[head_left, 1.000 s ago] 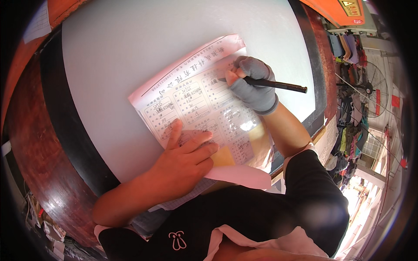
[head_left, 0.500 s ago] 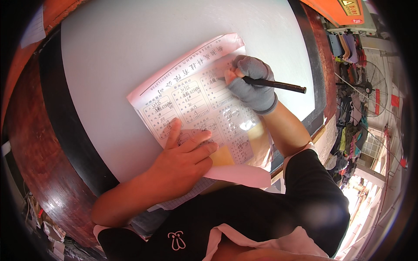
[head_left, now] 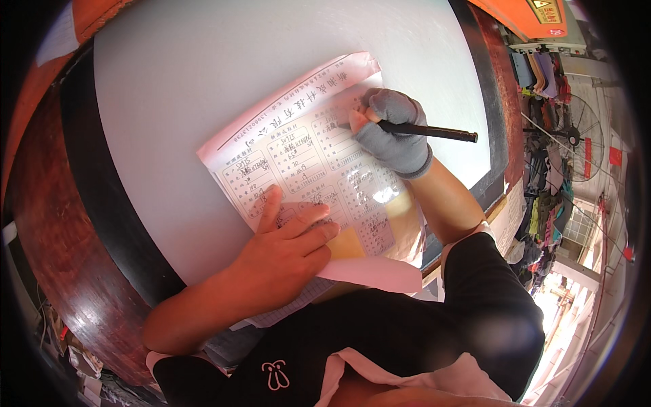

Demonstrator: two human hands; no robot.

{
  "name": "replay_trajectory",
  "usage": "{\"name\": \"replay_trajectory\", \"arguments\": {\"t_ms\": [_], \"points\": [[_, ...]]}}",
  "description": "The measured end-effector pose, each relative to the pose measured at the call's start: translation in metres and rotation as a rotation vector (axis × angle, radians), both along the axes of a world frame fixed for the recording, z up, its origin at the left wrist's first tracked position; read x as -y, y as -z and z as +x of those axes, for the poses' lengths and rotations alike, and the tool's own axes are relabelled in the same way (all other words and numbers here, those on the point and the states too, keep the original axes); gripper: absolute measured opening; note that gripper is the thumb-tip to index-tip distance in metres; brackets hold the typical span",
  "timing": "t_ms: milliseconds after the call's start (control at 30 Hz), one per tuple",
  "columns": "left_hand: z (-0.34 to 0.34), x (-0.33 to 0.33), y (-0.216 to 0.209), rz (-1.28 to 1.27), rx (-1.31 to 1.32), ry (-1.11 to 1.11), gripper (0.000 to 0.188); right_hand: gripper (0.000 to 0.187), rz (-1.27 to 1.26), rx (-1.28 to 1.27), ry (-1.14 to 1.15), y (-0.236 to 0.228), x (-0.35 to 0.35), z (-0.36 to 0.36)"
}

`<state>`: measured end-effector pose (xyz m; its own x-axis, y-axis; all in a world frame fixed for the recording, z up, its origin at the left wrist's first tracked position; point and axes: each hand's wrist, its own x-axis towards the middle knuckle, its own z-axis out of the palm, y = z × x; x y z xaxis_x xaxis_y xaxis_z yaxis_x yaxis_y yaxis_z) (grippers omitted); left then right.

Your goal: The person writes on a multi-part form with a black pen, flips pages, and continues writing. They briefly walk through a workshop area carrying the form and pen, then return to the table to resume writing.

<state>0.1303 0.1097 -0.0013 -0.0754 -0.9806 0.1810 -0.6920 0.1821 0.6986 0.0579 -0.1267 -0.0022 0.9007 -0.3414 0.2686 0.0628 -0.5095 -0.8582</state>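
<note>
A pinkish printed form sheet (head_left: 298,157) lies at a slant on the pale tabletop, its boxes partly filled with dark handwriting. My left hand (head_left: 288,254) is bare and rests flat on the sheet's lower left part, fingers apart. My right hand (head_left: 393,129), in a grey fingerless glove, grips a black pen (head_left: 434,131) over the sheet's upper right. The pen's tip is at a box there, partly hidden by the fingers. At the near edge the paper curls up, and a yellow patch (head_left: 348,242) shows near the left fingertips.
The white work surface (head_left: 169,136) has a black border (head_left: 112,183) and reddish-brown wood (head_left: 61,224) at the left. Orange machine parts (head_left: 519,17) stand at the far right corner. Beyond the right edge are stacked coloured cloths (head_left: 536,74) and a large fan (head_left: 575,139).
Almost nothing differs. My right hand and the pen have shifted very slightly over the same box; my left hand and the sheet stay put.
</note>
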Motion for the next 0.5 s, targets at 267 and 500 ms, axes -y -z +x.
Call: {"name": "replay_trajectory", "arguments": {"t_ms": [267, 500], "points": [[0.0004, -0.0005, 0.0, -0.001, -0.007, -0.002, 0.007, 0.025, 0.099, 0.065, 0.011, -0.0002, -0.0024, 0.0003], [-0.0001, -0.0003, -0.0003, -0.001, -0.01, -0.008, 0.007, 0.027, 0.042, 0.078, -0.057, 0.0027, -0.0011, 0.0005]]}}
